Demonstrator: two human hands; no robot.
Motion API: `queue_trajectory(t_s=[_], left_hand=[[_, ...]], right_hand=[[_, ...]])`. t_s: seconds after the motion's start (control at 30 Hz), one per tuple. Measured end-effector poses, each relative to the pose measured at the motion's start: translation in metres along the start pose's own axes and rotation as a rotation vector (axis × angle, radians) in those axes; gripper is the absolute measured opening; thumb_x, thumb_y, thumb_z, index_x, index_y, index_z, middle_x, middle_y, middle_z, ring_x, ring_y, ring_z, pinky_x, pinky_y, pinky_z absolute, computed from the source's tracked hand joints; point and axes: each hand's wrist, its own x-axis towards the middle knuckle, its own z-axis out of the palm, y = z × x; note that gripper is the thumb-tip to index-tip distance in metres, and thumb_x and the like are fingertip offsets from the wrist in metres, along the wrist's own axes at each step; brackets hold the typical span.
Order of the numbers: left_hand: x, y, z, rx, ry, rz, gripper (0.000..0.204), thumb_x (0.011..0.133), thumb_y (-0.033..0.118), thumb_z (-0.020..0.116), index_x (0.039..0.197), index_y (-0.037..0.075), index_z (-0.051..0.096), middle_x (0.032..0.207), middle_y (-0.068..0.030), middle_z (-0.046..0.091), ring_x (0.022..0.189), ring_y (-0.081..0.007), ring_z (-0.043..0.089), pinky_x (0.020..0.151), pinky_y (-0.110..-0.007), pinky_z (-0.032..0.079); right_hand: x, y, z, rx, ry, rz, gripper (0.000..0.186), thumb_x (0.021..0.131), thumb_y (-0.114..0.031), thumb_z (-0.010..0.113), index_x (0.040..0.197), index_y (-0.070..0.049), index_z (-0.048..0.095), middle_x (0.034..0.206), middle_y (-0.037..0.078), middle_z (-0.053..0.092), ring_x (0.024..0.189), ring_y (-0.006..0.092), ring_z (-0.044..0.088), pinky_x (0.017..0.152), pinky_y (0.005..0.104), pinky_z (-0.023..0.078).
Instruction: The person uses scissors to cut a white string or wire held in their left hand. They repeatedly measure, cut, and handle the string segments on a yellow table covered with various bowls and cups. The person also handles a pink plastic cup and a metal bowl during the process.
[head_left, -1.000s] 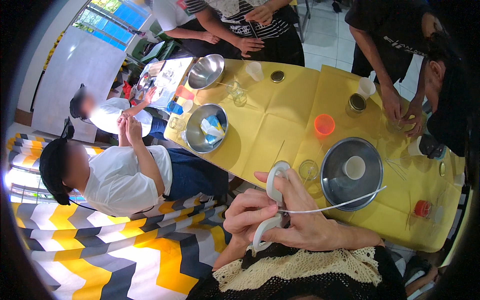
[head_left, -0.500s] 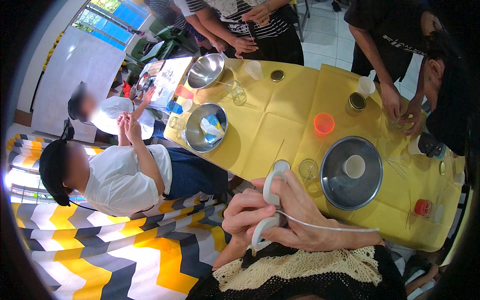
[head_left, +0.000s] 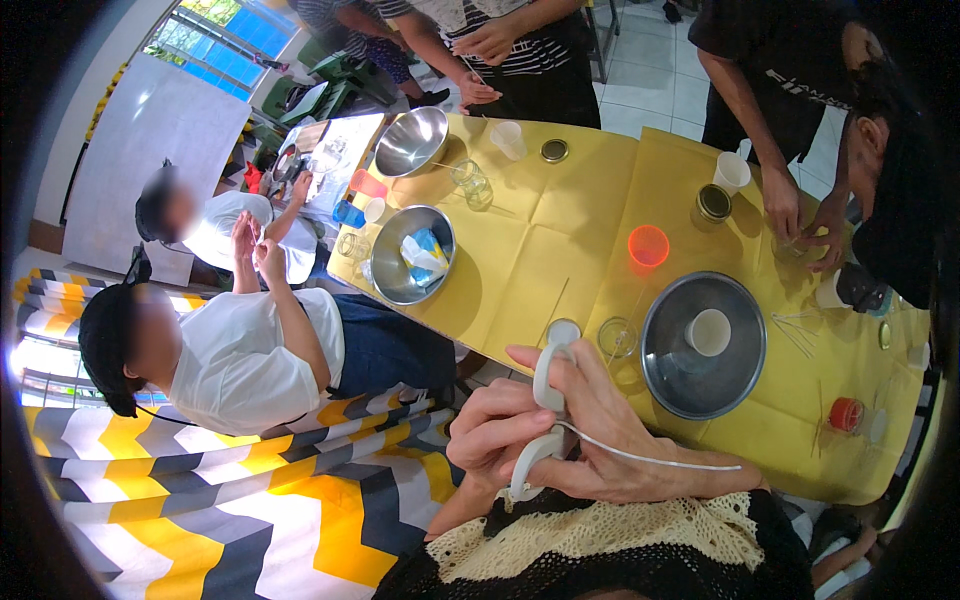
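Close to my body, both hands are together at the table's near edge. My right hand (head_left: 610, 435) is closed on scissors (head_left: 542, 385), with fingers and thumb at their pale grey handle loops; the blades are hidden. My left hand (head_left: 490, 425) is bent closed against it, fingertips between the two loops. From there a thin white string (head_left: 650, 459) runs out over my right wrist, its free end to the right. The left fingers appear to pinch the string, though their grip is partly covered.
A steel bowl (head_left: 745, 385) holding a white cup (head_left: 709, 332) stands right on the yellow-covered table (head_left: 540, 240). Nearby are a glass jar (head_left: 617, 337) and an orange cup (head_left: 648, 246). A steel bowl (head_left: 435, 285) with a blue-white packet lies farther left. Several people stand around.
My hands stay nearly in place, with the scissors shifting slightly and the string's free end dipping a little. A person across the table has moved their hands left.
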Motion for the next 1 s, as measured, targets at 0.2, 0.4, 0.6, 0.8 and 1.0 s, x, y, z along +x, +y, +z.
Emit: queue_trajectory(t_s=[0.2, 0.4, 0.6, 0.8, 1.0], left_hand=[[-0.001, 0.002, -0.001, -0.016, 0.006, 0.000, 0.027, 0.074, 0.014, 0.069, 0.094, -0.003, 0.064, 0.087, -0.0153, 0.059, 0.072, -0.0231, 0.059, 0.063, -0.029, 0.047], [-0.004, 0.005, -0.001, -0.007, -0.007, -0.041, 0.027, 0.074, 0.016, 0.070, 0.094, -0.002, 0.065, 0.086, -0.0149, 0.059, 0.072, -0.0225, 0.059, 0.063, -0.029, 0.047], [-0.004, 0.006, -0.001, -0.021, 0.000, -0.023, 0.026, 0.075, 0.015, 0.069, 0.094, -0.003, 0.065, 0.085, -0.0146, 0.059, 0.071, -0.0222, 0.059, 0.063, -0.029, 0.047], [-0.006, 0.007, -0.002, -0.050, 0.006, -0.057, 0.025, 0.075, 0.014, 0.069, 0.093, -0.003, 0.065, 0.086, -0.0146, 0.058, 0.071, -0.0219, 0.058, 0.063, -0.029, 0.046], [-0.008, 0.011, -0.008, -0.119, -0.004, -0.207, 0.023, 0.075, 0.012, 0.069, 0.092, -0.002, 0.065, 0.086, -0.0139, 0.058, 0.072, -0.0219, 0.058, 0.065, -0.031, 0.047]], right_hand=[[0.000, -0.001, 0.000, -0.016, -0.005, -0.014, 0.079, 0.068, -0.030, 0.074, 0.124, 0.006, 0.032, 0.096, 0.019, 0.037, 0.080, 0.0326, 0.049, 0.067, 0.0384, 0.046], [-0.001, -0.003, 0.000, -0.019, 0.006, -0.030, 0.079, 0.068, -0.031, 0.074, 0.124, 0.006, 0.033, 0.095, 0.018, 0.037, 0.080, 0.0312, 0.048, 0.066, 0.0379, 0.046], [-0.003, -0.002, 0.002, -0.009, 0.000, -0.021, 0.080, 0.068, -0.033, 0.074, 0.124, 0.006, 0.032, 0.093, 0.018, 0.036, 0.078, 0.0312, 0.047, 0.065, 0.0381, 0.045], [-0.004, -0.001, 0.003, -0.007, -0.013, -0.023, 0.073, 0.070, -0.034, 0.072, 0.119, 0.004, 0.033, 0.093, 0.019, 0.035, 0.077, 0.0315, 0.046, 0.065, 0.0387, 0.044], [-0.003, -0.002, 0.005, -0.024, -0.012, -0.055, 0.070, 0.071, -0.034, 0.072, 0.116, 0.004, 0.034, 0.091, 0.019, 0.035, 0.078, 0.0310, 0.045, 0.065, 0.0385, 0.044]])
